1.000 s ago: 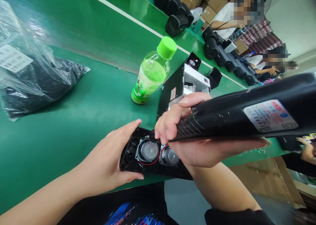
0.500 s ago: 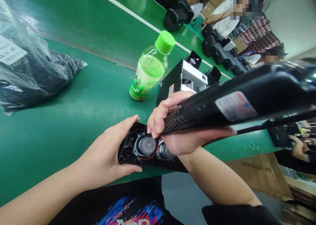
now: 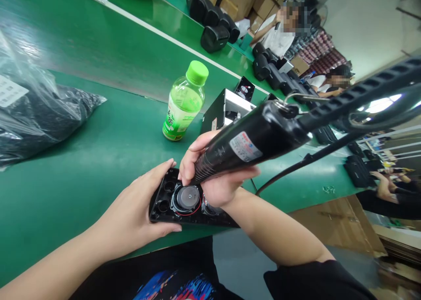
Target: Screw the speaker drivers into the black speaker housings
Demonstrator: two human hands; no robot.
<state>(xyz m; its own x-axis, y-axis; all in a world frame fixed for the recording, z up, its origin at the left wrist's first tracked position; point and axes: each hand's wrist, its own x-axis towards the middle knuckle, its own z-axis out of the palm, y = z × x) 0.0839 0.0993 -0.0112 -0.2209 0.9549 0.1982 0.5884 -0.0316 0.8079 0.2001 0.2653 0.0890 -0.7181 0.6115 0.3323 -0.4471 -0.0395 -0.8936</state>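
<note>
A black speaker panel (image 3: pixel 161 217) lies at the table's near edge, with a round speaker driver (image 3: pixel 188 198) and a second, partly hidden driver (image 3: pixel 209 208) set in it. My left hand (image 3: pixel 138 208) grips the panel's left end, fingers on the far side and thumb on the near side. In my right hand (image 3: pixel 217 186) is a black electric screwdriver (image 3: pixel 230 148), held tilted over the panel. Its tip is hidden behind my fingers, so I cannot tell whether it touches a screw.
A green tea bottle (image 3: pixel 184 102) stands behind the panel, beside a black-and-white box-shaped device (image 3: pixel 226 109). At left lies a plastic bag (image 3: pixel 42 111) of small dark parts. Cables (image 3: pixel 329 153) trail right from the screwdriver. Co-workers (image 3: pixel 276 37) and black speaker housings (image 3: pixel 213 37) are across the table.
The view has shifted a little. The screwdriver's rear end has dropped and come left, so its hanging loop and cable now show. My left hand keeps its hold on the panel.
</note>
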